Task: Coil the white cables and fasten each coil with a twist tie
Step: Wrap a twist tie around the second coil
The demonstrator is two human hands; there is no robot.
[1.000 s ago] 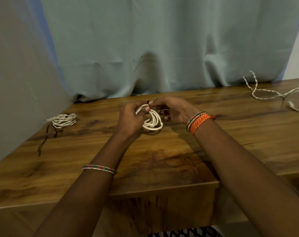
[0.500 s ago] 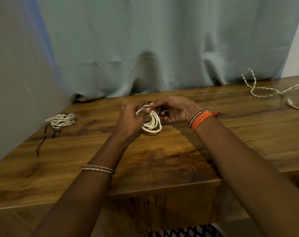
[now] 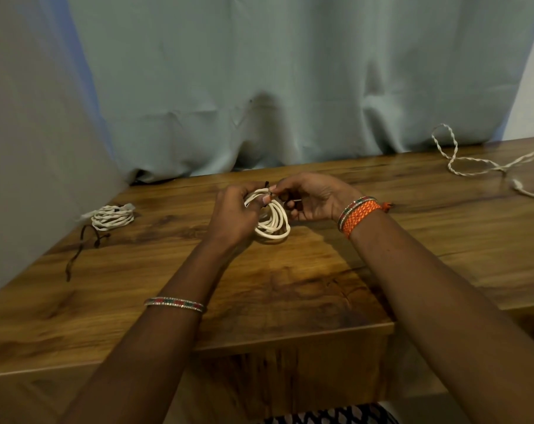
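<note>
Well left of the hands on the brown wooden counter [image 3: 305, 289] lies a tied white cable bundle [image 3: 113, 217]. The left hand [image 3: 235, 216] grips the round white cable coil [image 3: 272, 221]; the right hand [image 3: 313, 197] pinches the thin dark twist tie [image 3: 267, 185] at its top. A slipped pinch could let the loops spring apart. Far right sprawls a loose white twisted cable [image 3: 461, 166].

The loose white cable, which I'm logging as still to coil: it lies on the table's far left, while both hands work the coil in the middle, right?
Not quite: the head view shows the loose white cable on the table's far right. On the left lies a finished coil. Both hands work the middle coil.
</note>
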